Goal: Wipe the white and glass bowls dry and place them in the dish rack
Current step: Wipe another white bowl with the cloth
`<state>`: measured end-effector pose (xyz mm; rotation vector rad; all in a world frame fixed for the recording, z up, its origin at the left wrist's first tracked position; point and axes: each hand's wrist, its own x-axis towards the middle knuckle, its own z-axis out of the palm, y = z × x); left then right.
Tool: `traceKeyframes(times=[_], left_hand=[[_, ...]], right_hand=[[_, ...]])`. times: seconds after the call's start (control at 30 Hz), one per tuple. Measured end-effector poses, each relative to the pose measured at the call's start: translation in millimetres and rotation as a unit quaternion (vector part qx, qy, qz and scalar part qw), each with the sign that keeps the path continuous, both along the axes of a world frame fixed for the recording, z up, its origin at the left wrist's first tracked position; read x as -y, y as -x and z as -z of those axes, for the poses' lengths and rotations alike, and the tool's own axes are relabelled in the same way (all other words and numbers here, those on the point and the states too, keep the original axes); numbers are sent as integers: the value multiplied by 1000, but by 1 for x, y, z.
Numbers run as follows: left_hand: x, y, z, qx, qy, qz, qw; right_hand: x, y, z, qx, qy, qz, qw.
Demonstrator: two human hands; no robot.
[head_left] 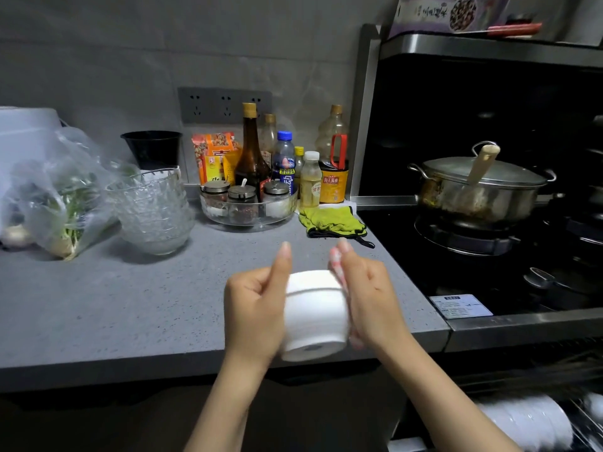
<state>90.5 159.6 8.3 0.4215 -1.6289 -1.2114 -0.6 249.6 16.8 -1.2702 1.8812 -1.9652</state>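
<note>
A white bowl (315, 316) is held tilted above the counter's front edge, its base turned toward me. My left hand (257, 305) grips its left side, thumb up along the rim. My right hand (368, 295) presses a pink-and-white cloth (337, 265) against the bowl's right side. A stack of glass bowls (153, 210) stands on the grey counter (114, 305) at the left. In the bottom right corner, white dishes (528, 422) lie blurred in a wire dish rack (584, 415).
Sauce bottles and a glass tray of spice jars (248, 207) line the back wall. A green cloth (332, 220) lies by the stove. A steel pot (479, 187) sits on the burner at right. A plastic bag of vegetables (55, 197) lies far left.
</note>
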Motion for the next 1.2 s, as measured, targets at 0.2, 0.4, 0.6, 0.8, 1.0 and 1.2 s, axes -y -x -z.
traceKeyframes(times=[0.2, 0.4, 0.6, 0.8, 1.0, 1.2], left_hand=[[3, 9, 14, -95, -179, -8, 979], [-5, 17, 21, -84, -186, -44, 978], [-3, 13, 17, -116, -221, -72, 966], [-7, 16, 19, -83, -113, -68, 988], [-3, 12, 18, -84, -158, 1, 984], [2, 0, 12, -97, -211, 59, 971]], right_hand=[[5, -19, 24, -87, 22, 67, 994], [11, -27, 27, -358, -28, 154, 921], [15, -9, 31, 90, 69, -25, 993], [16, -28, 31, -340, -25, 168, 925], [15, -12, 20, -177, 23, 101, 979], [5, -1, 5, 137, -27, -35, 990]])
